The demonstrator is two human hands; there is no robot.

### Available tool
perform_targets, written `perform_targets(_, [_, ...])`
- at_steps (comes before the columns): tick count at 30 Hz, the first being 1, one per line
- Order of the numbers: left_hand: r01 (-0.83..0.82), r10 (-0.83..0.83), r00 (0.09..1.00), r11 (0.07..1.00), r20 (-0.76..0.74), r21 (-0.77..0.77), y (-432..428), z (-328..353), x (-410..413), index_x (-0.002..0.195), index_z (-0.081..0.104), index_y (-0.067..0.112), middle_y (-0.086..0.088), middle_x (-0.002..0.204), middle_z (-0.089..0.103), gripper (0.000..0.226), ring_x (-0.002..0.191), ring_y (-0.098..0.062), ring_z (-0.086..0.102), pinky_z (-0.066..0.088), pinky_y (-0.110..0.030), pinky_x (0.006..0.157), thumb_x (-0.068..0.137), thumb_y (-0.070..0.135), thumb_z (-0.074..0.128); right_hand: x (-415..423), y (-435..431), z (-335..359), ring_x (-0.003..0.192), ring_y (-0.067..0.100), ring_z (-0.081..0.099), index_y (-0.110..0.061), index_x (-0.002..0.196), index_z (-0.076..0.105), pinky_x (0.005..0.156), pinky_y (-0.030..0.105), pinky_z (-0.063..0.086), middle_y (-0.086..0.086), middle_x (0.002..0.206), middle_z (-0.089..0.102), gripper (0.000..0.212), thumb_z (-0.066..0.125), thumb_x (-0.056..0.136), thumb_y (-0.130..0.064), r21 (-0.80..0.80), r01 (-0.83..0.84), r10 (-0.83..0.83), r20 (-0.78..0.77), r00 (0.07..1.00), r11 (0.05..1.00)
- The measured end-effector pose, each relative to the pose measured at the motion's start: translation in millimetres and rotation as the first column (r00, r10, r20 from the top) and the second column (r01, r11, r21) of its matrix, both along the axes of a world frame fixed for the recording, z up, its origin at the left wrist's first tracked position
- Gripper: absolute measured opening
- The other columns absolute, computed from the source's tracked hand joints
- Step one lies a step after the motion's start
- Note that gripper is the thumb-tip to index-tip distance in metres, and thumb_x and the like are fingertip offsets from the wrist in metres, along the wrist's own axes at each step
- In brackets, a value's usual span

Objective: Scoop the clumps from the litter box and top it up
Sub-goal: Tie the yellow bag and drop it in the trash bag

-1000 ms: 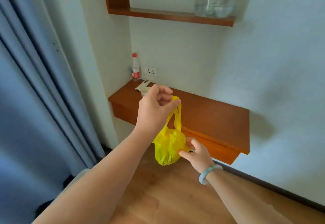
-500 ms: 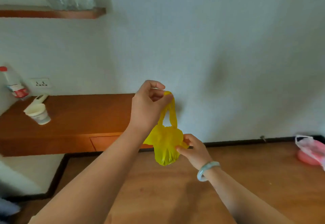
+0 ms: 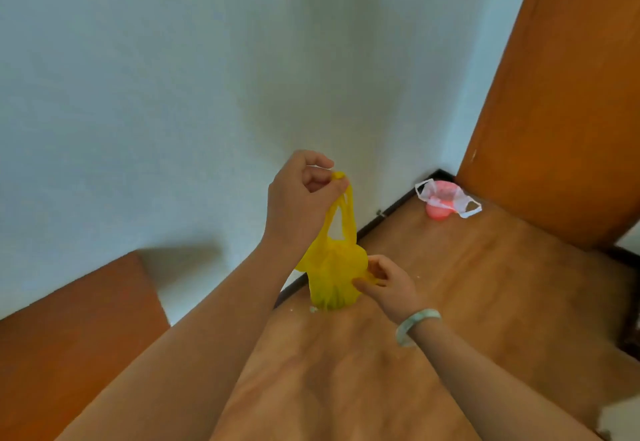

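Observation:
A small yellow plastic bag (image 3: 330,272) hangs in the air in front of me, its bottom bulging with something I cannot see. My left hand (image 3: 298,201) pinches the bag's two handles together at the top. My right hand (image 3: 386,281), with a pale bangle on its wrist, pinches the side of the bag's bulging body. The litter box and scoop are not in view.
A pink bin lined with a white plastic bag (image 3: 441,200) stands on the wooden floor in the corner by an orange-brown door (image 3: 554,101). A white wall (image 3: 173,94) faces me. A wooden desk top (image 3: 69,336) is at lower left. Small white specks (image 3: 313,309) lie on the floor.
My view has swung right, away from the desk and shelf toward the corner with the pink bin and door. Both hands keep the same hold on the yellow bag.

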State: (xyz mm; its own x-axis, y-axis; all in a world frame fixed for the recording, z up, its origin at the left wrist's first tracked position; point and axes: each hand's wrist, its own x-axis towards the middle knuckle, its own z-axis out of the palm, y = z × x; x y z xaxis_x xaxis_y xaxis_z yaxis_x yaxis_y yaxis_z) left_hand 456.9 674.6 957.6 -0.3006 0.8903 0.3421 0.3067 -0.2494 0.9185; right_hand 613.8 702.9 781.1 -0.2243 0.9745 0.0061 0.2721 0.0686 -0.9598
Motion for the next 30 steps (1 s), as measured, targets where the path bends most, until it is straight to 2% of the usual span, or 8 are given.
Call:
perform_targets(5, [0.181,-0.181,0.983,0.983,-0.005,-0.009,70.4,-0.7,56.3,0.083,0.054,0.027,0.005,0.075,0.067,0.027,0.074,-0.016,0.067,0.057,-0.036,0.074,0.077,0.009,0.074,52.3,38.5,-5.4,0.088,0.007,0.054,-0.022,0.096,0.061,0.085,0.037,0.05,-0.014,0.088,0.059,0.026,0.075,0.076,-0.015,-0.005,0.178,-0.178,-0.002,0.984,0.984])
perform_targets(11, [0.31,-0.31,0.951,0.95,0.014,-0.023,151.4,-8.8,135.9,0.083,0.054,0.027,-0.001,0.079,0.07,0.028,0.077,-0.022,0.068,0.057,-0.042,0.076,0.077,0.008,0.073,134.0,91.8,-7.1,0.082,0.0,0.056,-0.035,0.088,0.059,0.075,0.022,0.045,-0.016,0.087,0.062,0.03,0.072,0.077,-0.011,-0.027,0.318,-0.319,-0.026,0.947,0.948])
perform_targets(15, [0.344,-0.343,0.939,0.938,0.035,-0.031,206.4,-15.7,195.3,0.083,0.054,0.027,0.002,0.076,0.069,0.028,0.076,-0.024,0.068,0.057,-0.044,0.075,0.077,0.009,0.074,194.4,136.6,-14.1,0.093,0.011,0.06,-0.03,0.094,0.063,0.083,0.03,0.049,-0.008,0.095,0.066,0.026,0.073,0.075,-0.014,-0.053,0.368,-0.37,-0.032,0.928,0.928])
perform_targets(17, [0.351,-0.349,0.935,0.936,0.058,-0.039,234.0,-17.1,226.2,0.083,0.054,0.027,0.004,0.074,0.068,0.028,0.076,-0.023,0.068,0.057,-0.045,0.075,0.077,0.008,0.073,224.6,161.5,-13.3,0.092,0.013,0.06,-0.028,0.093,0.063,0.084,0.032,0.05,-0.007,0.094,0.066,0.026,0.074,0.075,-0.013,-0.059,0.377,-0.379,-0.023,0.925,0.924])
perform_targets(22, [0.368,-0.363,0.927,0.929,0.091,-0.04,305.0,-18.3,293.0,0.082,0.053,0.026,0.004,0.074,0.067,0.026,0.075,-0.019,0.067,0.057,-0.038,0.075,0.078,0.009,0.073,293.8,228.2,-12.7,0.097,0.016,0.063,-0.027,0.096,0.064,0.087,0.036,0.051,-0.004,0.099,0.069,0.029,0.075,0.073,-0.013,-0.066,0.403,-0.404,0.002,0.915,0.913])
perform_targets(27, [0.395,-0.39,0.915,0.918,0.105,-0.041,382.4,-24.5,336.7,0.082,0.052,0.025,0.003,0.073,0.066,0.027,0.07,-0.013,0.065,0.055,-0.034,0.073,0.079,0.006,0.071,339.3,294.5,-9.7,0.082,-0.003,0.058,-0.024,0.093,0.062,0.071,0.012,0.044,-0.01,0.092,0.066,0.025,0.072,0.076,-0.009,-0.068,0.441,-0.44,0.029,0.897,0.895])
perform_targets(30, [0.418,-0.413,0.905,0.907,0.104,-0.039,435.0,-30.9,355.0,0.083,0.052,0.025,0.004,0.074,0.066,0.026,0.07,-0.009,0.064,0.054,-0.029,0.072,0.08,0.007,0.071,357.4,342.0,-16.1,0.086,0.0,0.056,-0.022,0.096,0.062,0.069,0.011,0.041,-0.009,0.094,0.064,0.024,0.072,0.077,-0.012,-0.066,0.46,-0.457,0.052,0.888,0.886])
